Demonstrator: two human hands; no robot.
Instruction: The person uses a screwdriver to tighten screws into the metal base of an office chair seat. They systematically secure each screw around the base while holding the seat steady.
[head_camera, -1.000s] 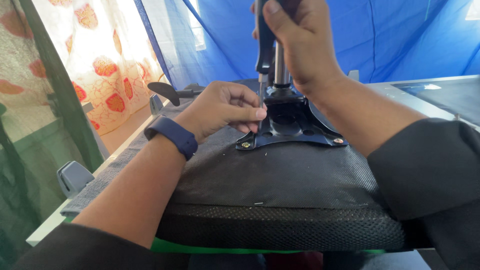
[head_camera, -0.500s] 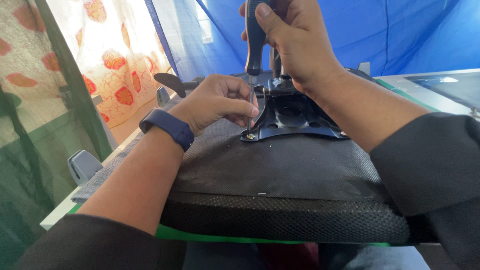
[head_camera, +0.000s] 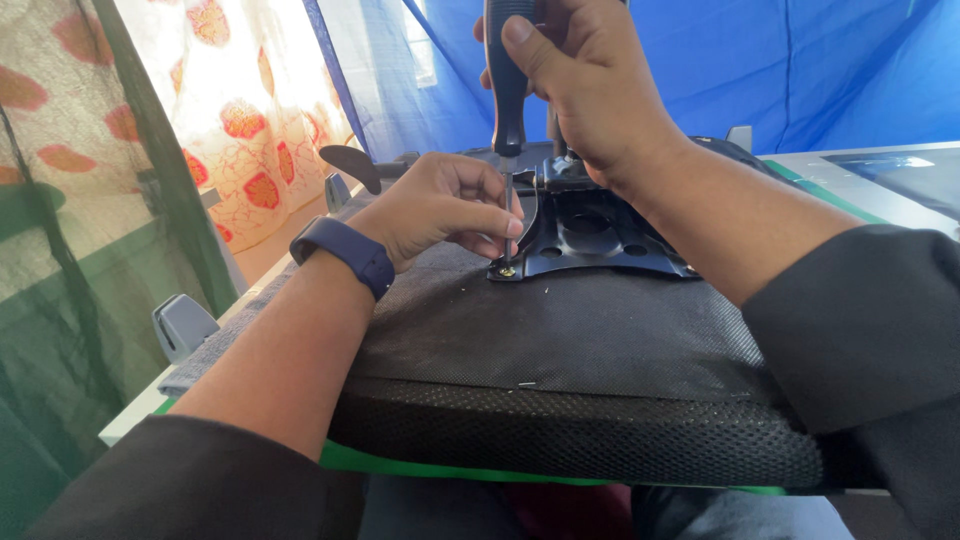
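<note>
Upturned chair seat is laid on the surface, underside up: black woven fabric, coarse mesh edge at 6 o'clock. Black pressed-steel mechanism plate is seated at the seat's 12 o'clock. Right hand is wrapped round the dark screwdriver handle, shaft vertical. Left hand fingers are pinched narrow on the shaft near the tip. Brass-coloured screw is seated at the plate's 7 o'clock corner. Shaft is best kept plumb and pressed down so the tip stays engaged.
</note>
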